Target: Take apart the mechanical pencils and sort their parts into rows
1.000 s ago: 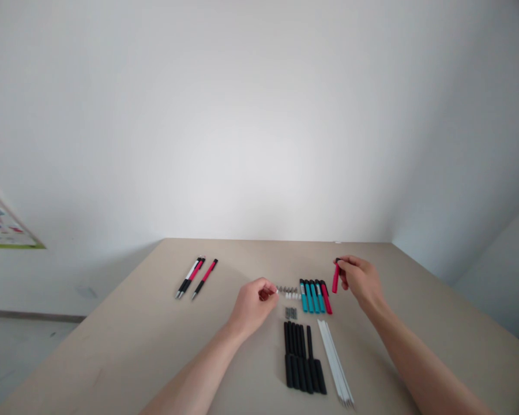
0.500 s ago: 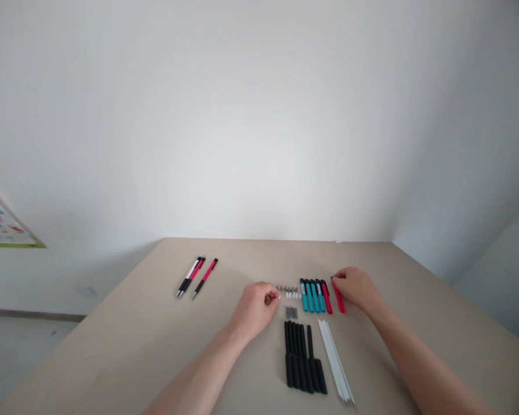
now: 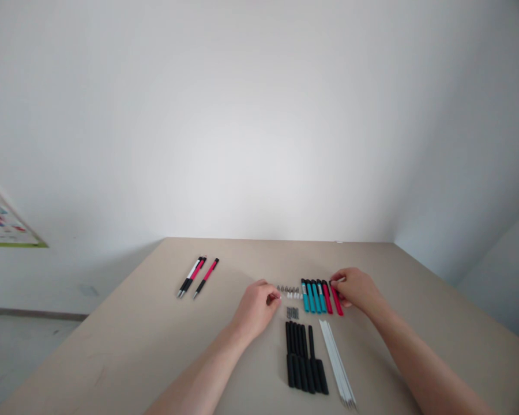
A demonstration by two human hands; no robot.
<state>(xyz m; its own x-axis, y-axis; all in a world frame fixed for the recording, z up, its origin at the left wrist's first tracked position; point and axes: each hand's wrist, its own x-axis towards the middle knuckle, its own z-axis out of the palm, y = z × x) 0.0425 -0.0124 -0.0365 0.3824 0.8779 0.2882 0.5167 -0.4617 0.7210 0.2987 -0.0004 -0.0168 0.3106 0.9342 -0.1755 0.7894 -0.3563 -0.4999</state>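
My left hand is closed in a pinch, a tiny white plastic piece just showing at its fingertips. Beside it lie a row of small metal pen tips, a row of white plastic pieces and a group of springs. My right hand grips the upper end of a red pen barrel, which lies at the right end of the barrel row. Left of that barrel are another red barrel and several teal barrels with black tops.
Black grip sleeves and white ink refills lie nearest me on the beige table. Three whole pens lie at the left, one of them a red and black pen. A white wall stands behind the table.
My right hand has shifted slightly left, its fingers curling further round the red pen barrel, which has moved a little closer to the row. My left hand stays nearly still.
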